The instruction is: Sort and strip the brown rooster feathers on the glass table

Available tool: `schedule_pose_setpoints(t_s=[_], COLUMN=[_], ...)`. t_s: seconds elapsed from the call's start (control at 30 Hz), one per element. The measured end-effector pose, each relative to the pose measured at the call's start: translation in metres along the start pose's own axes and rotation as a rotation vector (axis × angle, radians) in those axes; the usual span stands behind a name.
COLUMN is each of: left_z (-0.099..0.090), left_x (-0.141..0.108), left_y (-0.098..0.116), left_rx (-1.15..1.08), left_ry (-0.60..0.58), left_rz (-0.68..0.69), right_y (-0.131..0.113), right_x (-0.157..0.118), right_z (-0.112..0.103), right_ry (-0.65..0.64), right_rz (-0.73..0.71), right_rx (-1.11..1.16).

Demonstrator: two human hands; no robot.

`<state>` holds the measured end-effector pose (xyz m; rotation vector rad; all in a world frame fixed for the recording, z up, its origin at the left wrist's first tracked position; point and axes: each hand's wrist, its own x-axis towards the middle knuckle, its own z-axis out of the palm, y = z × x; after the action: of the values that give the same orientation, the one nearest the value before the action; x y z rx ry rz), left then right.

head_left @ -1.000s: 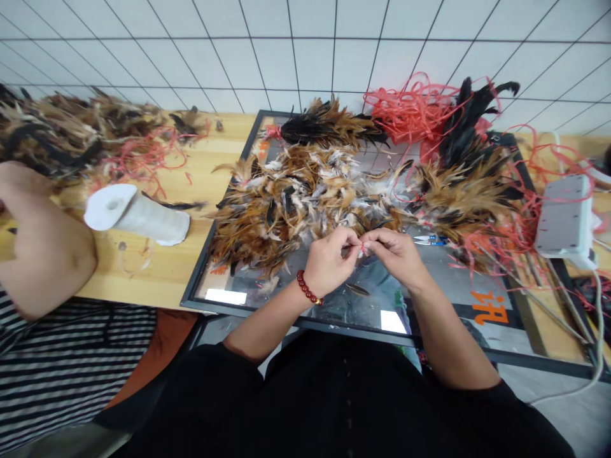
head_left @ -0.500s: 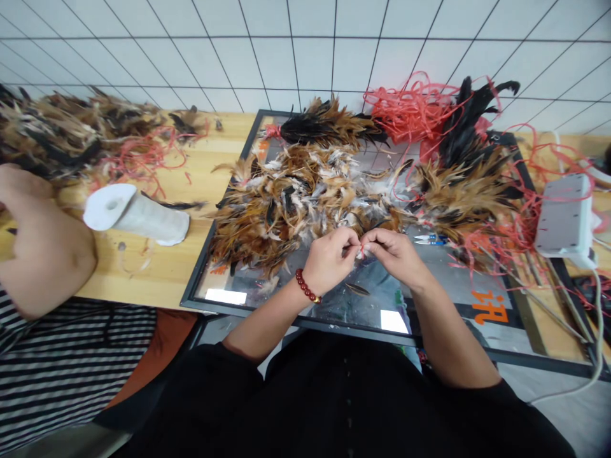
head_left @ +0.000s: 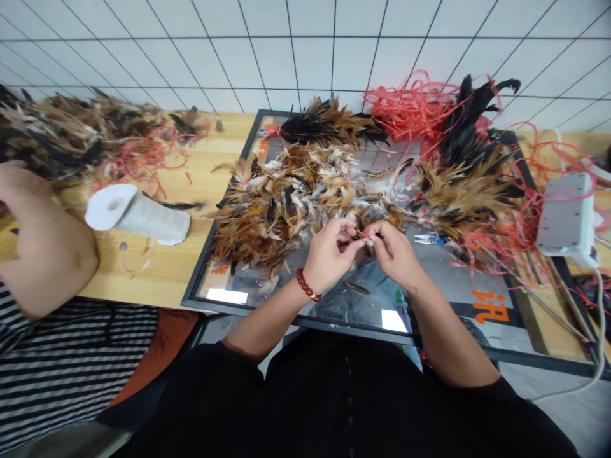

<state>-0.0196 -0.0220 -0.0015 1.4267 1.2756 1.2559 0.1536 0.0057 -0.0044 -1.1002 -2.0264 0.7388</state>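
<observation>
My left hand (head_left: 333, 250), with a red bead bracelet at its wrist, pinches near the pale quill ends of a small feather bunch (head_left: 368, 241). My right hand (head_left: 392, 252) closes on the same bunch from the other side, and a bit of red string shows between the fingertips. Most of the bunch is hidden by the fingers. Just beyond the hands lies a large heap of brown and white feathers (head_left: 286, 203) on a glass panel in a dark frame. A single dark feather (head_left: 358, 289) rests on the glass below the hands.
Blue-handled snips (head_left: 432, 240) lie right of my hands. Behind are tied feather bundles (head_left: 329, 124) and tangled red ribbon (head_left: 413, 111). A white power strip (head_left: 566, 216) sits at the right. At the left are a white roll (head_left: 160, 218) and another person's arm (head_left: 48, 242).
My left thumb has shifted and its fingers are a little more spread around the bunch. The right fingers have turned slightly, and more of the pale quill ends shows between the hands.
</observation>
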Motion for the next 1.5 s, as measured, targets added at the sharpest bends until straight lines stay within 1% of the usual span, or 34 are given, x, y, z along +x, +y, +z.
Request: schedule_pose_setpoints(t_s=[0.1, 0.17, 0.23, 0.33, 0.5, 0.57, 0.7, 0.8, 0.97, 1.03, 1.13, 1.23, 1.3, 1.5], left_z=[0.002, 0.003, 0.003, 0.003, -0.001, -0.002, 0.000, 0.001, 0.001, 0.000, 0.001, 0.002, 0.003, 0.001], left_x=[0.004, 0.006, 0.006, 0.006, 0.008, 0.009, 0.007, 0.006, 0.006, 0.006, 0.006, 0.004, 0.004, 0.005], left_y=[0.000, 0.002, 0.004, 0.009, 0.009, 0.007, 0.003, 0.000, -0.004, -0.005, -0.004, -0.004, -0.005, -0.006], left_rx=[-0.276, -0.424, -0.514, -0.594, -0.679, -0.664, -0.634, -0.607, -0.541, -0.540, -0.545, -0.515, -0.495, -0.462], left_ry=[-0.082, -0.111, -0.077, -0.047, -0.102, -0.118, -0.110, -0.112, -0.160, -0.167, -0.162, -0.127, -0.115, -0.076], left_rz=[-0.227, -0.333, -0.379, -0.403, -0.509, -0.500, -0.427, -0.362, -0.271, -0.258, -0.265, -0.263, -0.253, -0.219], right_y=[-0.003, -0.005, -0.007, -0.008, -0.010, -0.011, -0.010, -0.008, -0.004, -0.003, -0.002, -0.004, -0.006, -0.010], right_x=[0.000, 0.000, 0.000, -0.001, 0.000, 0.000, -0.001, -0.002, -0.001, 0.000, 0.001, 0.001, 0.001, -0.001], right_z=[0.002, 0.004, 0.005, 0.006, 0.006, 0.005, 0.006, 0.008, 0.009, 0.009, 0.009, 0.009, 0.007, 0.001], right_ry=[0.063, 0.075, 0.065, 0.080, 0.116, 0.113, 0.106, 0.103, 0.084, 0.088, 0.110, 0.108, 0.086, 0.005], right_rz=[0.004, -0.003, -0.021, -0.022, 0.007, 0.012, 0.061, 0.120, 0.243, 0.286, 0.324, 0.334, 0.324, 0.246], right_rx=[0.001, -0.011, -0.029, -0.030, -0.018, -0.026, 0.020, 0.141, 0.428, 0.523, 0.580, 0.588, 0.601, 0.621])
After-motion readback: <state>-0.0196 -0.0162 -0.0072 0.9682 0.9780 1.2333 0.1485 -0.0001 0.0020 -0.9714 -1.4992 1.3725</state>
